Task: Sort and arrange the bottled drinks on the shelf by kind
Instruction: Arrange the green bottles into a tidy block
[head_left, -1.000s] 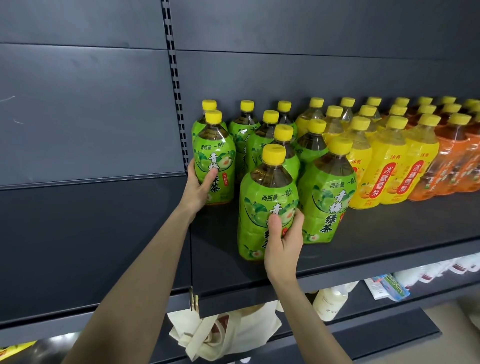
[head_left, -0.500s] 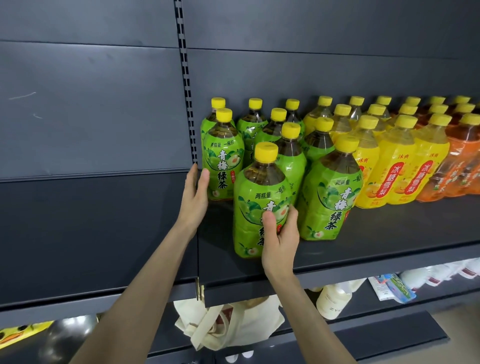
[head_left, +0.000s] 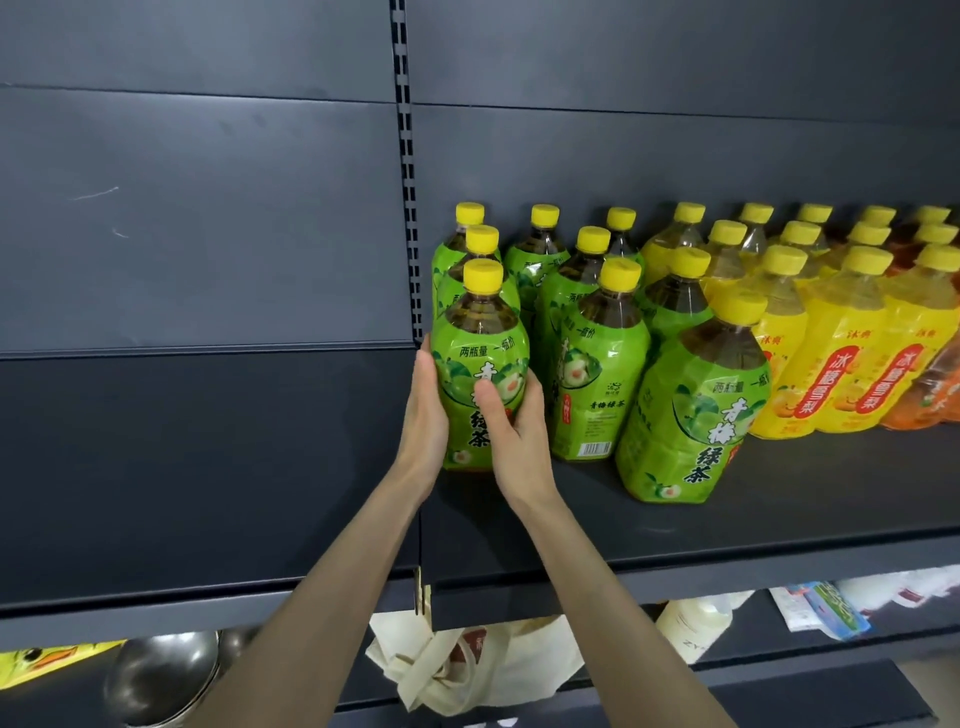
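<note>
Grip: both hands on the front-left green btl (head_left: 480, 358). R hand (head_left: 511, 431) wraps it, thumb across the label front, fingers round its right side. L hand (head_left: 423, 410) lies along its left side, fingertips up. Can't tell if they curl behind.
Where: btl upright at the left end of the shelf (head_left: 727, 535), front of its row, base looks down on the deck.
Key relation: long axis vertical, btl sits between my palms, both hands equally near, no reach needed. Rear green btls (head_left: 483, 244) line up straight behind it.
Next (my guess): square it up in that row, label out.
Stray: lone green btl (head_left: 691, 415) stands fwd of the rest, just beside the yellow btls (head_left: 841, 374), looks tilted (maybe lens). R hand is nearer.
Far right: orange btls (head_left: 935, 395).
Text: green label 两瓶量 一瓶价, 青梅绿茶. Yellow label 冰糖雪梨. Turned green btl (head_left: 597, 374) shows a barcode, small print too fine to read.
</note>
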